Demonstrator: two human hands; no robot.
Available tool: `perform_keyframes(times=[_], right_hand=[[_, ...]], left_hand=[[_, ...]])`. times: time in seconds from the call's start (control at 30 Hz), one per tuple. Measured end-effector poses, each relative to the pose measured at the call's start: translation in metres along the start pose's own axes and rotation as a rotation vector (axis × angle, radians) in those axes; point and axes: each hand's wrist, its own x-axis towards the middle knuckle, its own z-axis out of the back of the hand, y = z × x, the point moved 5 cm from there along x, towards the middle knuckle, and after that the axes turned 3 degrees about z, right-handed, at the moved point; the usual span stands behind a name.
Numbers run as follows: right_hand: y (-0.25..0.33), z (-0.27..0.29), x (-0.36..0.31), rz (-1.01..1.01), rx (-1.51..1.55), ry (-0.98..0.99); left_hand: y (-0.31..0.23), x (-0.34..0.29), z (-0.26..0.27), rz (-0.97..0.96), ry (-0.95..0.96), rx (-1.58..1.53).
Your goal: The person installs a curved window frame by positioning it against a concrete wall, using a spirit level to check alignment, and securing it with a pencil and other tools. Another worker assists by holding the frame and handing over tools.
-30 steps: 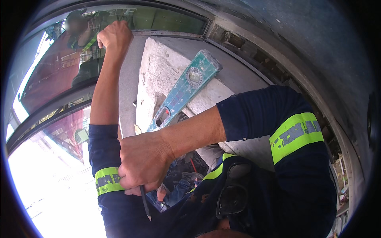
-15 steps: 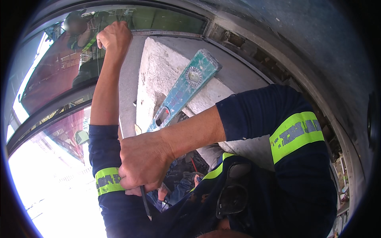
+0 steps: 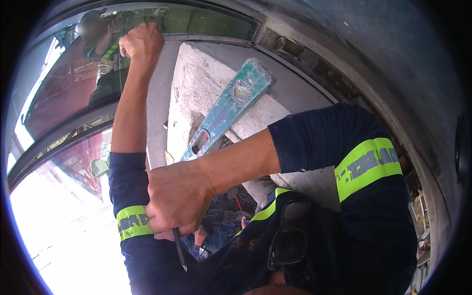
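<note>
My left hand [image 3: 142,42] is raised at the upper left, closed near the top of the glass. Whatever its fingers grip is hidden from this side. Lower, in front of my left sleeve, my right hand [image 3: 178,196] is closed around a dark pencil [image 3: 180,250], whose sharpened tip points down toward me. A narrow pale strip [image 3: 156,150] runs up from behind the right hand; I cannot tell if the hand holds it. Beyond my right forearm, a teal, paint-spattered spirit level [image 3: 223,110] lies slanted across a rough white block [image 3: 194,81].
Framed glass [image 3: 73,98] with reflections borders the left side. A dark metal channel [image 3: 314,69] holding debris curves along the right. Dark sunglasses [image 3: 287,241] hang at my collar. Below, partly hidden by my arm, is another person's hand [image 3: 200,236].
Both hands keep their places and grips. The view has shifted very slightly, and the spirit level and block have not visibly moved.
</note>
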Motion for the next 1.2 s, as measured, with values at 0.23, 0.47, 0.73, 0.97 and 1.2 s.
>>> perform_keyframes(times=[0.23,0.47,0.73,0.97,1.2], right_hand=[[0.0001,-0.0006,-0.0002,0.008,0.002,-0.012],[-0.0004,-0.0015,-0.0005,0.000,-0.025,0.005],[-0.0010,-0.0018,-0.0007,0.002,-0.015,0.029],[-0.0014,-0.0042,-0.0010,-0.006,-0.038,0.085],[-0.0007,-0.0004,-0.0013,0.000,-0.022,0.036]], left_hand=[[0.0004,-0.0006,-0.0005,-0.002,-0.016,-0.005],[-0.0004,-0.0003,-0.0010,-0.014,-0.013,0.017],[0.0001,-0.0013,-0.0016,0.000,-0.030,-0.003],[-0.0001,-0.0014,-0.0026,-0.014,-0.036,0.006],[0.0013,-0.0019,-0.0020,-0.016,-0.029,-0.010]])
